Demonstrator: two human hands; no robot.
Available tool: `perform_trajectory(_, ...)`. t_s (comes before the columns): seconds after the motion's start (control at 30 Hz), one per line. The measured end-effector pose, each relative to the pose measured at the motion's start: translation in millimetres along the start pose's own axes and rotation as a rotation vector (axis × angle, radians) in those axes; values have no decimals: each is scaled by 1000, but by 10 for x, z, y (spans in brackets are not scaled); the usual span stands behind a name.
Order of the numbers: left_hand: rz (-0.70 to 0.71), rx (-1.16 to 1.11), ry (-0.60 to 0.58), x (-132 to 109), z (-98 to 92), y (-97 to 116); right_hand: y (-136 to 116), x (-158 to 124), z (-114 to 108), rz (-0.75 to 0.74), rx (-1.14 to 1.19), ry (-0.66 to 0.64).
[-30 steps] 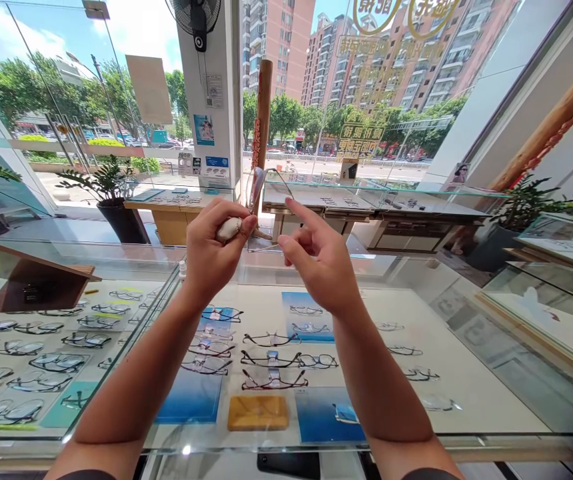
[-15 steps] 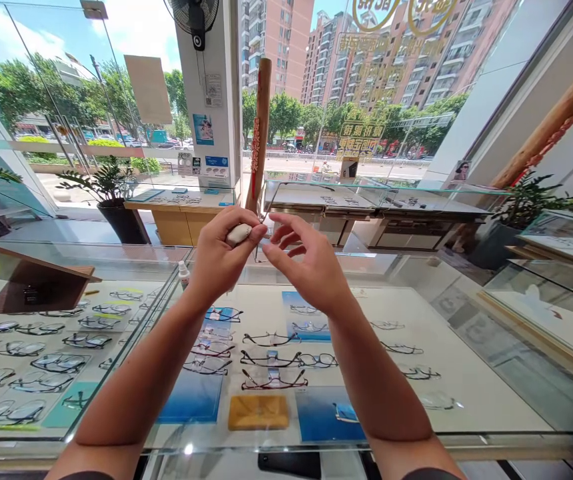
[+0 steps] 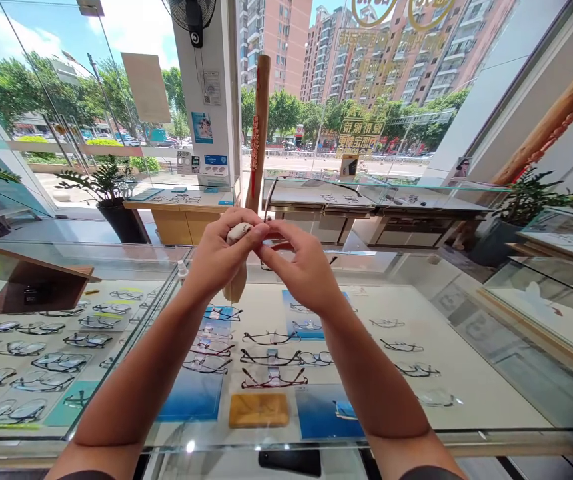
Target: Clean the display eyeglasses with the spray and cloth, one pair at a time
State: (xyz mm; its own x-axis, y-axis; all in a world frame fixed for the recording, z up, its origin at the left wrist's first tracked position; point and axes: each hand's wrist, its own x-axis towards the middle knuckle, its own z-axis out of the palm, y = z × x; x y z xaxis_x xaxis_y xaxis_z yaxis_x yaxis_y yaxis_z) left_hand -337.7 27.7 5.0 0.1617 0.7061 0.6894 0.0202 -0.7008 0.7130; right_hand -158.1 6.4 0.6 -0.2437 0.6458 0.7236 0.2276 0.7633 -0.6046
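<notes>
Both my hands meet in mid-air above the glass display case. My left hand (image 3: pixel 224 250) is closed around a bunched whitish cloth (image 3: pixel 239 233), and a fold of it hangs below the palm. A thin dark-framed pair of eyeglasses (image 3: pixel 311 179) is held between the two hands, one temple arching up over my right hand. My right hand (image 3: pixel 299 263) pinches the eyeglasses with its thumb and fingertips, touching the left fingertips. The fingers cover most of the lenses and bridge.
Below the hands, the glass display case (image 3: pixel 466 400) holds rows of spectacle frames (image 3: pixel 271 358) and a mustard-yellow case (image 3: pixel 259 410). A small spray bottle (image 3: pixel 182 270) stands left of my left wrist. A black phone (image 3: pixel 289 462) lies near the front edge. Further counters stand by the windows.
My right hand has closed in from a spread position and now grips the eyeglasses against the left fingertips. The eyeglasses have turned, showing more temple, and the cloth's fold now hangs into view.
</notes>
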Motion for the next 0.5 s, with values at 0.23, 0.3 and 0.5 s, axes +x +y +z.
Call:
perform_trajectory(0.23,-97,211,-52,51,-19,-112,59,21,-101,24,-85,140)
perform_trajectory(0.3,-128,337,-184,69,-11,-230,40,20,-131,25,-102,153)
perform_trajectory(0.5,-244,750,-635,-40,185,-769,10,6,-148,26,-135,159)
